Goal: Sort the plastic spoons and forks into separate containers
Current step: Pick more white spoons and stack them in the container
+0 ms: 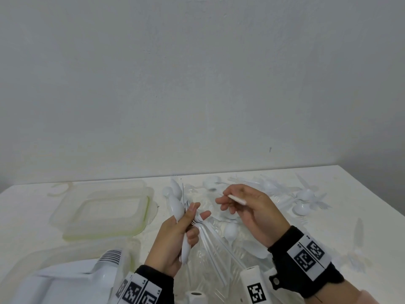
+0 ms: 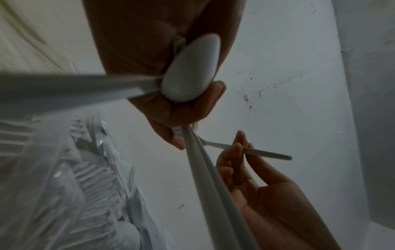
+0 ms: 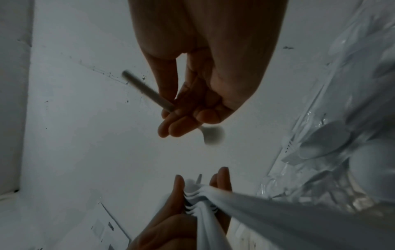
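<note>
My left hand (image 1: 195, 216) grips a bundle of white plastic cutlery: spoons (image 1: 178, 210) sticking up and away from me, and nested forks (image 1: 196, 220) whose handles run down towards me. The left wrist view shows a spoon bowl (image 2: 192, 67) against the palm. My right hand (image 1: 226, 201) hovers just right of the bundle and pinches one white utensil by its handle (image 1: 237, 199); its head (image 3: 213, 137) is blurred, so I cannot tell spoon from fork. A clear empty container (image 1: 144, 207) sits to the left.
A second clear container (image 1: 54, 252) at the near left holds a stack of white cutlery (image 1: 111, 256). Loose spoons and forks (image 1: 304, 196) lie scattered at the back right. Crinkled clear wrap with more cutlery (image 1: 230, 231) lies under both hands. A wall stands behind the table.
</note>
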Action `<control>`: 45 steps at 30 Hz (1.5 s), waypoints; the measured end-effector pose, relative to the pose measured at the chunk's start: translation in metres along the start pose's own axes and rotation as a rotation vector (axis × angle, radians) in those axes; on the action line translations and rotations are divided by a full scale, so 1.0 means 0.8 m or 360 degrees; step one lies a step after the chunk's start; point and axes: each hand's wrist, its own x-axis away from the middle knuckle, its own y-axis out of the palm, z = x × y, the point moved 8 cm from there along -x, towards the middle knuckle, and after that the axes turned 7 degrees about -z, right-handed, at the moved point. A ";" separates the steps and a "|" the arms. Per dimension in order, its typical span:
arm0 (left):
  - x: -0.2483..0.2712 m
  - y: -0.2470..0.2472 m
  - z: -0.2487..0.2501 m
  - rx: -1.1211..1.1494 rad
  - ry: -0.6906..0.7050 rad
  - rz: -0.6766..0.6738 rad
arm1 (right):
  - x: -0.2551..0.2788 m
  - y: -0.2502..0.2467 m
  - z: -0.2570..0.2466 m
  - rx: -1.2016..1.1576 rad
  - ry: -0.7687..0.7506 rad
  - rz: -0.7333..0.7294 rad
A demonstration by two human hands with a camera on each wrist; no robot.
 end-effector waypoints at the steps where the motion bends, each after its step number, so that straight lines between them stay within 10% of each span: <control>1: 0.000 0.000 0.000 0.0010 -0.0002 0.0007 | 0.002 0.001 0.002 0.0015 0.0013 -0.0022; 14: -0.011 0.001 0.020 0.0107 0.0047 -0.0095 | 0.024 0.029 0.017 0.0682 0.0243 -0.0541; 27: -0.012 0.001 0.025 0.0100 0.0190 -0.0098 | 0.030 0.029 0.019 0.1350 0.0105 -0.0268; 33: -0.011 0.014 0.020 -0.0068 0.0202 -0.0172 | 0.039 0.071 0.034 0.1169 0.0052 -0.0513; 45: -0.008 0.011 0.026 -0.0437 0.0210 -0.0150 | 0.028 0.037 0.026 0.1137 0.0114 -0.0288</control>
